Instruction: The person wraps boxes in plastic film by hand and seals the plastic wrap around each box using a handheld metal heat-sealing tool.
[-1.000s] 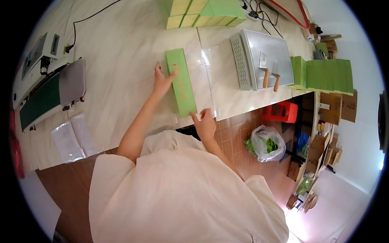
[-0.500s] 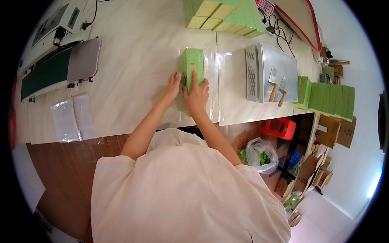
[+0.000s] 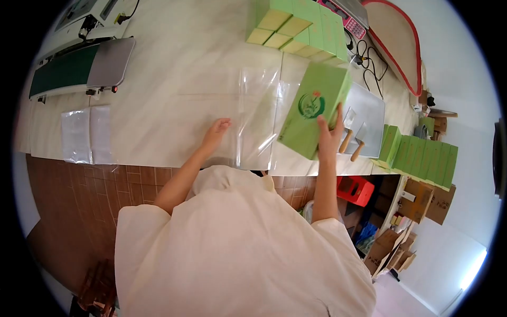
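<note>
My right hand (image 3: pixel 330 132) grips a green box (image 3: pixel 317 105) by its right edge, tilted up and in front of the grey metal appliance. A round dark green emblem shows on the box's broad face. My left hand (image 3: pixel 215 133) is near the table's front edge, its fingers curled together with nothing visible in them. Between the hands, clear plastic film (image 3: pixel 257 119) lies flat on the marbled table (image 3: pixel 174 68).
Green boxes (image 3: pixel 296 26) are stacked at the back, and more (image 3: pixel 422 158) stand at the right. Two wooden-handled scrapers (image 3: pixel 352 146) lie on the metal appliance (image 3: pixel 374 113). A sealing machine (image 3: pixel 79 66) and plastic bags (image 3: pixel 87 134) are at left. Cables (image 3: pixel 369 63) lie behind.
The green box has been lifted off the plastic film and moved right in my right hand, its broad face now showing. My left hand has let go of it and drawn back.
</note>
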Available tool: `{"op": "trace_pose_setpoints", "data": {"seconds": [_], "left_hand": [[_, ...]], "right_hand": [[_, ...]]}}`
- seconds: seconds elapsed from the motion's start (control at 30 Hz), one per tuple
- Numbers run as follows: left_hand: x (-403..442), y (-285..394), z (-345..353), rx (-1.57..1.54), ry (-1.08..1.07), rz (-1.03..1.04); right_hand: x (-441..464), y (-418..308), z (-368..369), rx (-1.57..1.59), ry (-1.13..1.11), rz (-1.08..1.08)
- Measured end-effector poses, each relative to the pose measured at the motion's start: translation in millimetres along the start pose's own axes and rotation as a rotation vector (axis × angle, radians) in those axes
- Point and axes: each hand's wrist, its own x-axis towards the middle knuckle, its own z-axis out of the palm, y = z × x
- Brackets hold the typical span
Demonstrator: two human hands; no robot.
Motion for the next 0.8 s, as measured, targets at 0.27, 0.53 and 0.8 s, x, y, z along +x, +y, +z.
{"op": "trace_pose_setpoints", "data": {"seconds": [0.27, 0.53, 0.8], "left_hand": [[-14.2, 1.7, 21.4, 0.041, -0.051, 0.068], [-68.7, 52.4, 62.6, 0.544, -0.228, 0.195], [-85.3, 116.8, -37.3, -0.053, -0.183, -0.159]], "right_hand": [[13.7, -84.3, 17.1, -0.480, -0.200, -0.727], [-5.5, -24.3, 96.8, -0.553, -0.762, -0.966], [-38.3, 38.0, 90.8, -0.553, -1.020, -0.903]]}}
